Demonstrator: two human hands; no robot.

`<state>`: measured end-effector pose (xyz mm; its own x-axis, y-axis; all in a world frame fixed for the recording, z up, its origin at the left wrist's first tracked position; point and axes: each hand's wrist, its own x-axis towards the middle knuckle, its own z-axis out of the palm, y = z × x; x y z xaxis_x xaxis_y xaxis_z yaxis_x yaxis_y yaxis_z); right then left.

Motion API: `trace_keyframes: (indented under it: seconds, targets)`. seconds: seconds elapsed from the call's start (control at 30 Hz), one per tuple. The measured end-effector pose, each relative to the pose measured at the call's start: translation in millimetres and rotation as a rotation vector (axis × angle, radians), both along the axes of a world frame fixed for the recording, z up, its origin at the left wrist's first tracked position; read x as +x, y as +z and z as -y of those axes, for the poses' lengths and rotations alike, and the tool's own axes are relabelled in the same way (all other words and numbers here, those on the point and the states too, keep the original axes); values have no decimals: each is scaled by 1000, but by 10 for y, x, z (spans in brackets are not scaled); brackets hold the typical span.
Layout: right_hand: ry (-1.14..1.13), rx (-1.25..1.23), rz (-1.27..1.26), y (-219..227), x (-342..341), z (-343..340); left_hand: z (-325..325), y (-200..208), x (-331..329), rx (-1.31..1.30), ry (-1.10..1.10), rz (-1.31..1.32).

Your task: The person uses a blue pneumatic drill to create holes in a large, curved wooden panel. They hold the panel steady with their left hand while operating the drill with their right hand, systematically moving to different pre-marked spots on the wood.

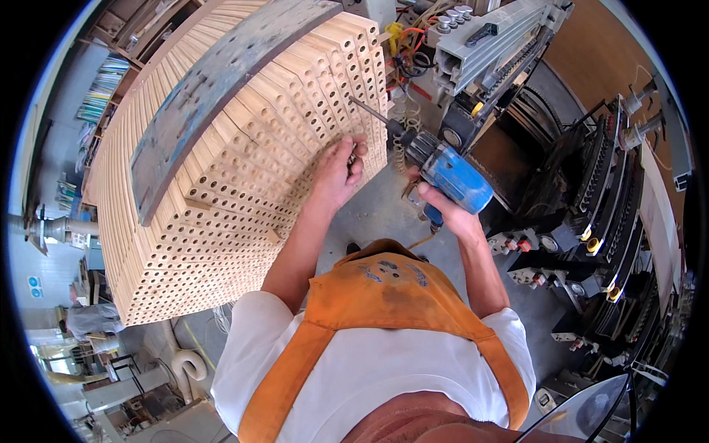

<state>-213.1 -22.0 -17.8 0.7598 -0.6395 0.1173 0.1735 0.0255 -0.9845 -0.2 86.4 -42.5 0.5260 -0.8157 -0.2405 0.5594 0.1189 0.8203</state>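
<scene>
The blue power drill [456,179] is held in front of the person, just off the right edge of a tall stack of pale wooden slats [244,159] whose near face is full of round holes. Its long axis runs diagonally: the motor end lies toward the person's right, and the long bit [375,114] points forward and left at the holes. Whether the tip has entered one, I cannot tell.

The right grip [449,210] is closed around the drill's handle. The left grip [341,166] is half curled around small dark metal pieces [352,157], before the drilled face and below the bit. To work well here, I would line the bit up straight with a hole, press evenly and keep the left fingers clear of the spinning shaft.

Farther out, a worn metal strip [229,92] curves over the stack, and dark machinery [591,214] stands at right.
</scene>
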Motion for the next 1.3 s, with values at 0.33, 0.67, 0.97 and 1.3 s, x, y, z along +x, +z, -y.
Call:
trace_keyframes:
  seconds: [0.33,0.67,0.97,1.3]
  targets:
    - [162,245,74,-130,-313,183,188,369,158,-236,-182,-98]
    - [11,14,-11,-109,-172,84,433,514,91,-160,-54,9]
    - [18,169,61,158,315,117,510,617,177,-328,-24,-111]
    - [13,-60,-3,182,315,134,252,-324,-257,58,-299,-305]
